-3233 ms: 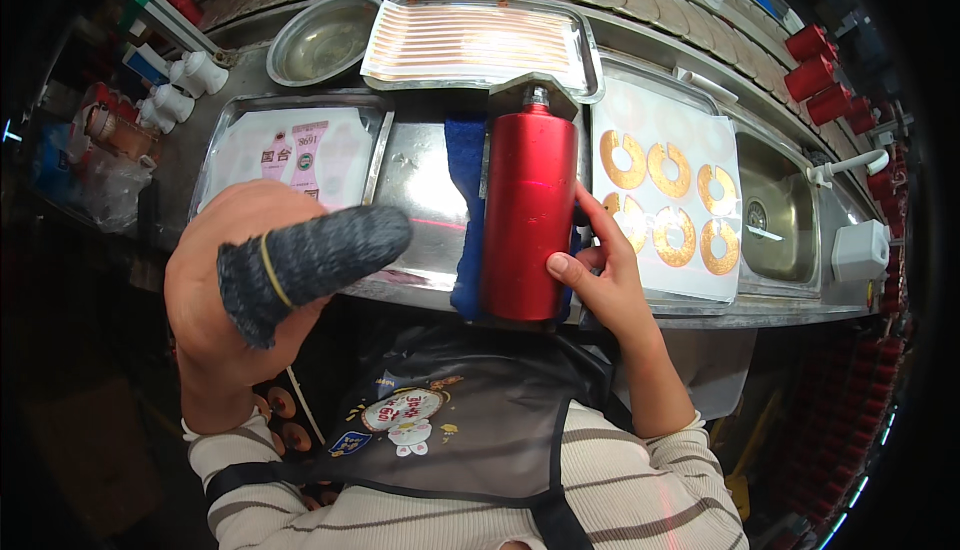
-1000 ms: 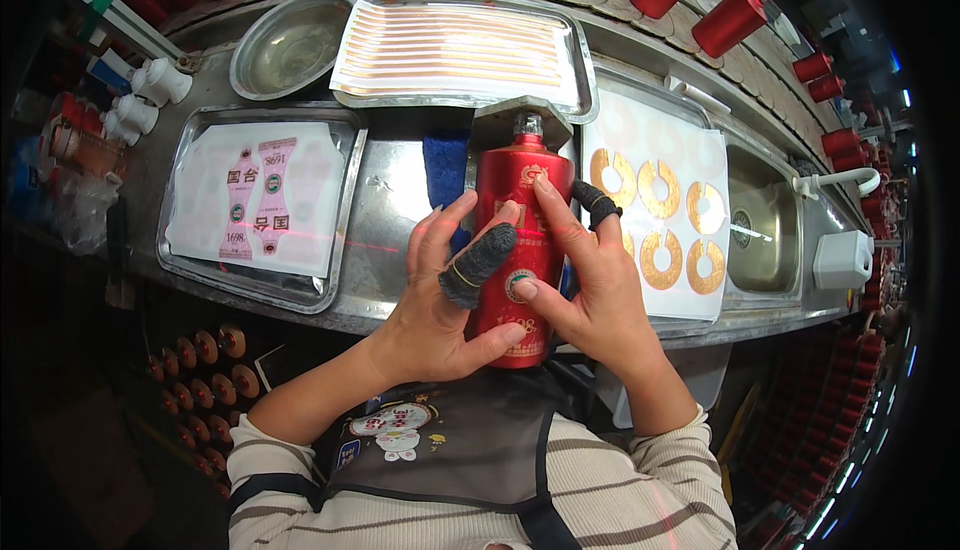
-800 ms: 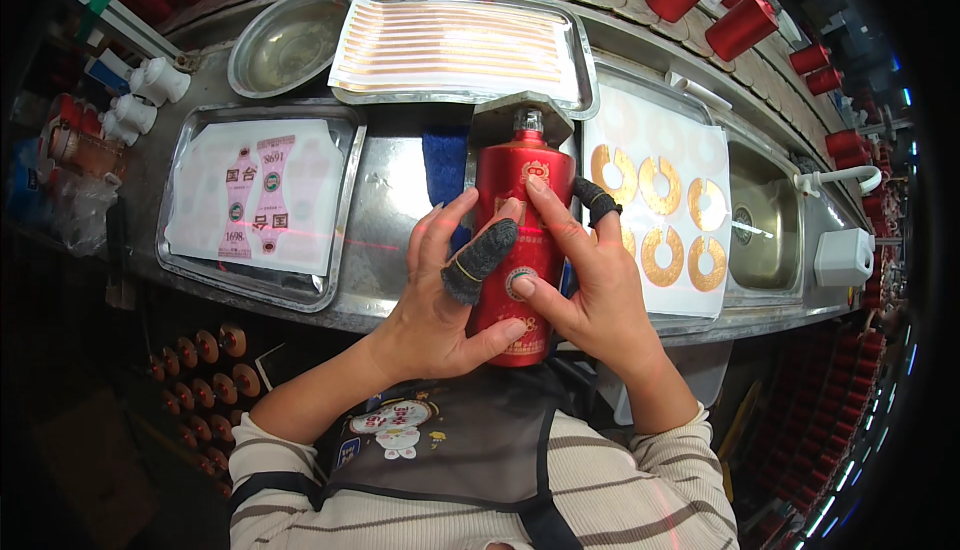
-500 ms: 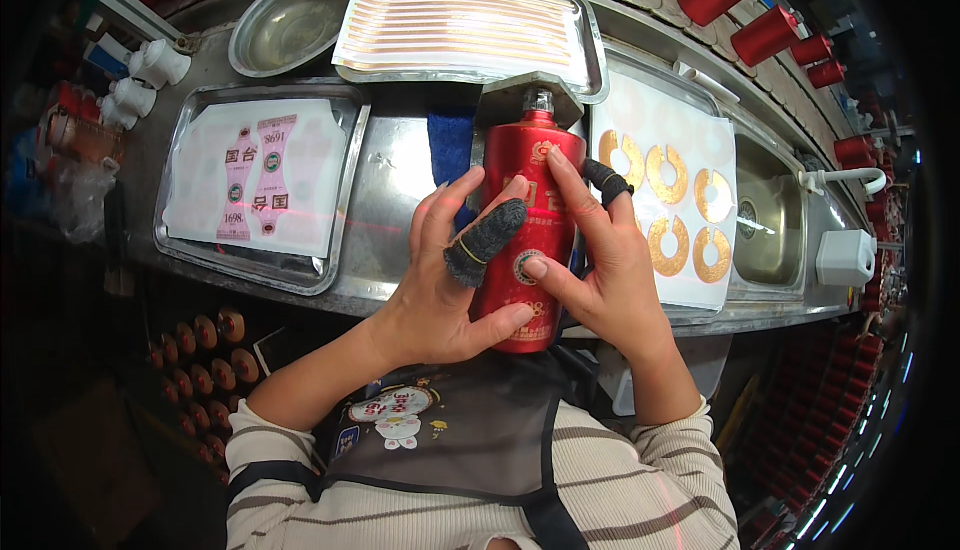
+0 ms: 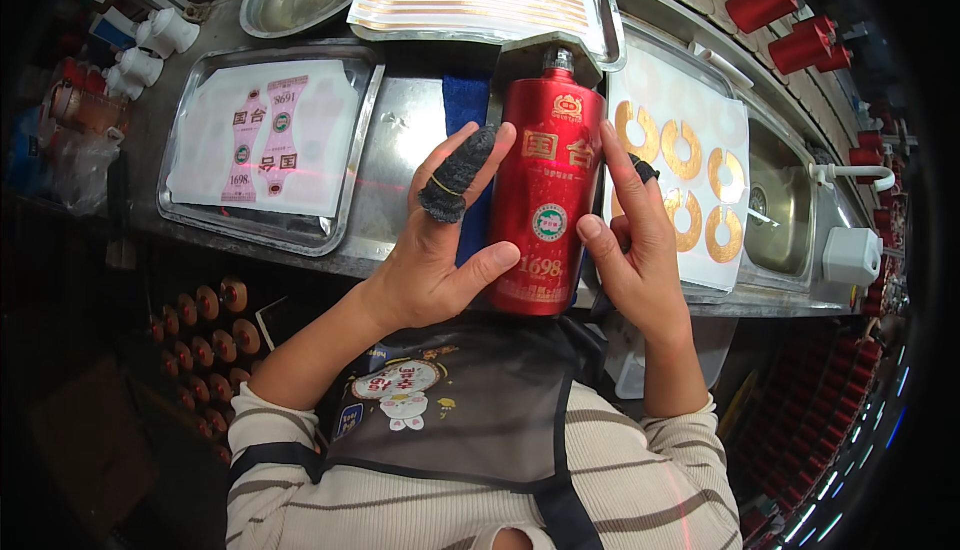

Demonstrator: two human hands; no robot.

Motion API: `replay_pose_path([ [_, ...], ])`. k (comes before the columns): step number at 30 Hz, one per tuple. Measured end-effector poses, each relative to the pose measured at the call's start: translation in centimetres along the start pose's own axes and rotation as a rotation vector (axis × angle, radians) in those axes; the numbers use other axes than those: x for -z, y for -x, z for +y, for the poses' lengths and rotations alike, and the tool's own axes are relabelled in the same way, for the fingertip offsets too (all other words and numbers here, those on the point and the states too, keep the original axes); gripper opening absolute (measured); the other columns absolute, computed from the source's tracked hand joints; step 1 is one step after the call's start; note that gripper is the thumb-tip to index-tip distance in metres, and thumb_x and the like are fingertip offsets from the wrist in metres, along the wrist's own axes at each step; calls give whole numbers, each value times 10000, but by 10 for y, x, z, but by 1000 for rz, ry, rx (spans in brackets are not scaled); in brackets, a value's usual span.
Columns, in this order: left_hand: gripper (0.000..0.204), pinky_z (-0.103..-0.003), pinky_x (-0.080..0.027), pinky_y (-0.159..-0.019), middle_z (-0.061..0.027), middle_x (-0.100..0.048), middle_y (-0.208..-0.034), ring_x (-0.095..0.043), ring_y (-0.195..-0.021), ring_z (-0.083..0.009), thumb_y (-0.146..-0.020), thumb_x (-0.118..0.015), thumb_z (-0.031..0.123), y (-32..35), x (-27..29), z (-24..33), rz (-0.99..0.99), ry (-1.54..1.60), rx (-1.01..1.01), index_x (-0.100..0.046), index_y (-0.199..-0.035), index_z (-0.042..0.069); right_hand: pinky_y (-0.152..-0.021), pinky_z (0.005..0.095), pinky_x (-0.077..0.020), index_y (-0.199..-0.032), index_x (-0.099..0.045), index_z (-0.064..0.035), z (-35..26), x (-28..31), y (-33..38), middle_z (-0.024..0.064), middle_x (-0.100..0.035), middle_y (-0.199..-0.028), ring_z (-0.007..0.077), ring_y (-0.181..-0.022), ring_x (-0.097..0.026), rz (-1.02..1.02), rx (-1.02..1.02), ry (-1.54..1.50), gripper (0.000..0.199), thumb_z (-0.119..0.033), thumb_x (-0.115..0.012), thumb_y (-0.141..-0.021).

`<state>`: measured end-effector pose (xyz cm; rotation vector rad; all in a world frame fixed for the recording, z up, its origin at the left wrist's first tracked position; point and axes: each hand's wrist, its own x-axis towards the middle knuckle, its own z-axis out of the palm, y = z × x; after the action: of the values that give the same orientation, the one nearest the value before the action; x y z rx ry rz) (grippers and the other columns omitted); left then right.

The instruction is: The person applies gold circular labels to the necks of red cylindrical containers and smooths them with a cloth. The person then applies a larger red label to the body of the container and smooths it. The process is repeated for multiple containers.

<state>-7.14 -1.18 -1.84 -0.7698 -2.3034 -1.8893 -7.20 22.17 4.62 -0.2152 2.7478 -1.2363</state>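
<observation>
Metal counter (image 5: 217,30) stretches beneath a red bottle (image 5: 550,185), which is near the front edge, between the left hand (image 5: 420,255) and the right hand (image 5: 643,260). Both have just moved off its printed front, fingers loosely spread alongside (whether they touch, I cannot tell), leaving it uncovered.
</observation>
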Motion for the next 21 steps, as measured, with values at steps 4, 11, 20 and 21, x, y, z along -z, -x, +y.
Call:
replay_pose_path([
  [4,815,-473,-188,-1203,-145,-362,-1627,-246,-1497,-371,-940,-673,344,-4,-4,1,-29,-106,-55,-263,-1589,71,-690,270,-404,-1564,-430,-175,-15,1,-1,112,-577,-1150,149,-768,-425,-38,64,34,790,-324,-750,-857],
  [11,845,-478,-190,-1202,-115,-388,-1614,-280,-1470,-365,-922,-684,392,-4,-6,-3,-39,-107,-43,-286,-1584,46,-633,223,-369,-1574,-419,-203,-1,-4,-4,70,-521,-1109,97,-730,-381,-79,108,34,829,-336,-765,-832],
  [20,885,-471,-188,-1218,-108,-369,-1622,-278,-1479,-364,-886,-738,393,-10,7,-4,-139,-50,-55,-310,-1584,57,-585,216,-317,-1577,-412,-175,10,5,-1,21,-526,-1059,75,-693,-326,-148,136,9,886,-355,-806,-804],
  [21,889,-472,-189,-1217,-108,-365,-1623,-278,-1479,-367,-882,-742,394,-9,5,-5,-133,-46,-59,-312,-1583,57,-590,218,-320,-1578,-409,-180,11,4,-2,16,-502,-1018,80,-701,-328,-158,140,3,906,-372,-814,-790],
])
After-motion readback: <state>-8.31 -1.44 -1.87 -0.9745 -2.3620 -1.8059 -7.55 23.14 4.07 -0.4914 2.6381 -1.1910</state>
